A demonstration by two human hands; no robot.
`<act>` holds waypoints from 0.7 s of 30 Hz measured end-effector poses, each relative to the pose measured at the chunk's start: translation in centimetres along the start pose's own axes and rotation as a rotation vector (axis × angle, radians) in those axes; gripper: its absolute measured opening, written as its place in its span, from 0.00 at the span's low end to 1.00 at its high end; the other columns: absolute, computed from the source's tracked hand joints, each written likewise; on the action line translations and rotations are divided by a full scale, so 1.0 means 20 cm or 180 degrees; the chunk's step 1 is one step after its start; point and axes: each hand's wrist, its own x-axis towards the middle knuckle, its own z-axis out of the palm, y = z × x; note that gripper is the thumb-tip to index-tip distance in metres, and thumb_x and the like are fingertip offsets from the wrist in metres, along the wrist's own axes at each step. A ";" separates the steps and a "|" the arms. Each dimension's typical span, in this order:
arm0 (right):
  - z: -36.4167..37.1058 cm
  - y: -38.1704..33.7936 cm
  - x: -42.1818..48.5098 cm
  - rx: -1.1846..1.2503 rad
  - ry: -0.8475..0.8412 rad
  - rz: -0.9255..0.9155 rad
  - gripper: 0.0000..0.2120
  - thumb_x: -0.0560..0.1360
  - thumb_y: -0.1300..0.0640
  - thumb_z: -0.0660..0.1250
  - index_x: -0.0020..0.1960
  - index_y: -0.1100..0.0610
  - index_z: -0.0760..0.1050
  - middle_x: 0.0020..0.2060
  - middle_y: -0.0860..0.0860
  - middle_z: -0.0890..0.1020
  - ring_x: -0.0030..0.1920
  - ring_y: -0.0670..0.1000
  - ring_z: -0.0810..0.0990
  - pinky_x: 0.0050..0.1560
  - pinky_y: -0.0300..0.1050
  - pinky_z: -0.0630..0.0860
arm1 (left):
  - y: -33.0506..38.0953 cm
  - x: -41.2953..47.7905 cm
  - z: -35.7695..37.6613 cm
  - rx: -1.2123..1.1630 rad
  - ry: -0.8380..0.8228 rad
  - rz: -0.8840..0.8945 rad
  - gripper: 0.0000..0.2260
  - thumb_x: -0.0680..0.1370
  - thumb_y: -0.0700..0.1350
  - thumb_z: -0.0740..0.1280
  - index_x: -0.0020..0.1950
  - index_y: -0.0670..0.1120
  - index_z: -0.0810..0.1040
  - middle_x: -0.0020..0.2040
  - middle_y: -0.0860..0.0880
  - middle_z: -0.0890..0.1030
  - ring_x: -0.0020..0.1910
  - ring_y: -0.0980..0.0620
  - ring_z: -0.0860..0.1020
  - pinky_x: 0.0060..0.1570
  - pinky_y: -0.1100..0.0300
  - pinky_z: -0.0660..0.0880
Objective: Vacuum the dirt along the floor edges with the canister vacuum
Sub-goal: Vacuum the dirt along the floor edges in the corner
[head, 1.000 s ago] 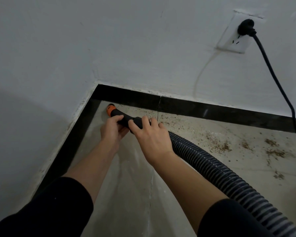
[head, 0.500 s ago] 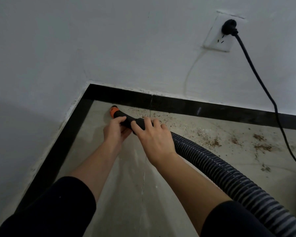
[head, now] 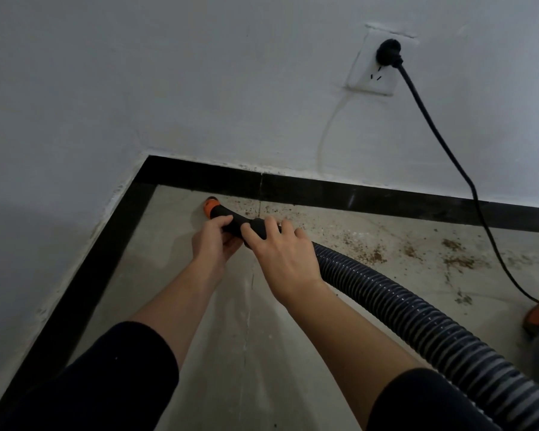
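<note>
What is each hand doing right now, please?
Left hand: closed on the black nozzle, near its orange tip.
Right hand: closed on the same nozzle, where the ribbed hose begins.

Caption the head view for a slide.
Both hands, left and right, hold the vacuum nozzle at the floor corner; dirt lies along the baseboard.

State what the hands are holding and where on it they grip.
Both hands hold the vacuum's black nozzle: the left hand just behind its orange tip, the right hand where it meets the ribbed hose.
</note>
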 end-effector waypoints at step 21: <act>0.01 0.20 -0.15 -0.0044 -0.0110 0.0187 0.32 0.77 0.62 0.61 0.76 0.54 0.49 0.67 0.63 0.62 0.63 0.63 0.68 0.59 0.55 0.68 | -0.17 -0.08 0.19 0.0141 -0.0148 -0.0061 0.09 0.76 0.40 0.67 0.55 0.39 0.78 0.52 0.39 0.83 0.47 0.46 0.83 0.50 0.55 0.80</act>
